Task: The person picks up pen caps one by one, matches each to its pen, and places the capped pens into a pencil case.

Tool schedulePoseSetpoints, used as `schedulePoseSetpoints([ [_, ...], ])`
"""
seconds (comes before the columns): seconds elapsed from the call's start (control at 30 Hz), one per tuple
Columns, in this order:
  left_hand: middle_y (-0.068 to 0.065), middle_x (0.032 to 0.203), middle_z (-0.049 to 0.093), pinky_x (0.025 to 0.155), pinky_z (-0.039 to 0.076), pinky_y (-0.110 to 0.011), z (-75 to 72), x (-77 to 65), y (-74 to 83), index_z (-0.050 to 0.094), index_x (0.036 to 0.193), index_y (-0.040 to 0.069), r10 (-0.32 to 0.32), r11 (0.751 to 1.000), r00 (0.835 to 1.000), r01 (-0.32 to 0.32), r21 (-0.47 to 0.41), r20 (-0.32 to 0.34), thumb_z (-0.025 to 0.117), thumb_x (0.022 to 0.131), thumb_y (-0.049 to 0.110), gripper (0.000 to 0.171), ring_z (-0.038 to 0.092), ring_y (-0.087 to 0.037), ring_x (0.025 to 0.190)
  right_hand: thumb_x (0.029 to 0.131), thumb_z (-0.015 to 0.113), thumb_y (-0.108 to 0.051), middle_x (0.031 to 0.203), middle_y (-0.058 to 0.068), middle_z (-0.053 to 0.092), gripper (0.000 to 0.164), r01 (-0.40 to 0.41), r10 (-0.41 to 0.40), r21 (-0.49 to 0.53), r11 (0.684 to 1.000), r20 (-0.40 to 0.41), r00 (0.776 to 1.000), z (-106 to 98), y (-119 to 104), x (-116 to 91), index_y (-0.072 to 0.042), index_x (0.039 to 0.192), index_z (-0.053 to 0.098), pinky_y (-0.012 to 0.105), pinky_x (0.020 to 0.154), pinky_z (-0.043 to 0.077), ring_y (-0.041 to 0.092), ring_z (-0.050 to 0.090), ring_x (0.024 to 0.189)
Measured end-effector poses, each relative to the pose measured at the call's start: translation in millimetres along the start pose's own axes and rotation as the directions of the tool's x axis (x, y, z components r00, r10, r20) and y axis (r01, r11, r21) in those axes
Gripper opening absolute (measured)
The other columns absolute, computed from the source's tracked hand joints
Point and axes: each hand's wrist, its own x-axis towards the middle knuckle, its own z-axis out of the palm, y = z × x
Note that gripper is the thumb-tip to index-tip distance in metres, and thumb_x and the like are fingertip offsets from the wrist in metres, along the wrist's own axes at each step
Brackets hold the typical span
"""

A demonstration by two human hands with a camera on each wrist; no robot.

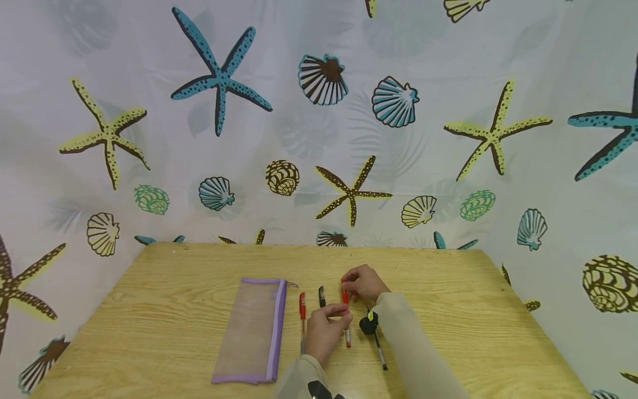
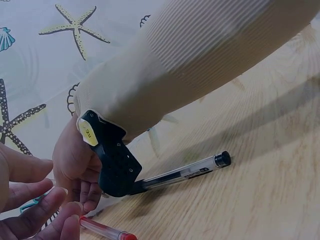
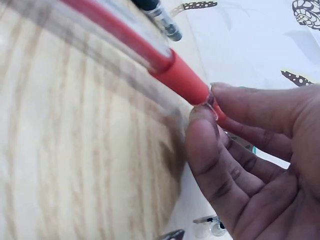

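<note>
A red pen [image 1: 345,296] with a clear barrel lies lengthwise under my hands in the head view. My right hand [image 1: 366,284] pinches its far red end between thumb and fingertips; the right wrist view shows this pinch on the pen [image 3: 182,80] up close. My left hand [image 1: 325,331] hovers over the middle of that pen, fingers loosely bent. In the left wrist view, a gap shows between the thumb and fingers [image 2: 55,200], and the pen's near end [image 2: 107,231] lies beyond them.
Left of my hands lie another red pen [image 1: 302,305] and a black pen [image 1: 322,296], both partly hidden by my left hand. Another black pen [image 1: 380,352] lies beneath my right forearm. A mesh pouch with purple edging [image 1: 275,343] rests farther left on the wooden table [image 1: 164,310].
</note>
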Motion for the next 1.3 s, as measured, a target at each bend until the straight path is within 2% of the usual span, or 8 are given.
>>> schedulePoseSetpoints([
  [0.23,0.001,0.09,0.071,0.058,0.05,-0.025,0.7,-0.8,0.9,0.073,0.104,0.004,-0.009,1.0,1.0,0.009,-0.016,0.005,0.072,0.085,0.011,0.02,0.06,-0.008,0.066,0.089,0.065,-0.002,0.073,0.006,0.064,0.009,-0.016,0.016,-0.02,1.0,-0.007,1.0,3,-3,0,0.003,0.095,0.069,0.027,0.052,0.053,0.013,0.057,0.055],
  [0.63,0.002,0.09,0.07,0.055,0.047,-0.026,0.0,-1.3,3.1,0.073,0.103,0.005,-0.012,1.0,1.0,0.012,-0.012,0.01,0.072,0.086,0.012,0.019,0.06,-0.009,0.066,0.09,0.064,-0.002,0.067,0.006,0.061,0.009,-0.009,0.01,-0.073,0.997,0.007,1.0,3,-12,-3,0.002,0.095,0.07,0.027,0.052,0.053,0.014,0.056,0.053],
  [1.3,0.003,0.09,0.07,0.055,0.046,-0.024,1.7,-0.5,-0.5,0.074,0.105,0.007,-0.017,1.0,1.0,0.018,-0.026,0.017,0.072,0.086,0.016,0.021,0.06,-0.009,0.067,0.09,0.065,-0.003,0.067,0.006,0.062,0.008,-0.004,0.004,-0.067,0.998,0.004,1.0,5,-7,1,0.001,0.095,0.068,0.029,0.051,0.053,0.015,0.057,0.053],
])
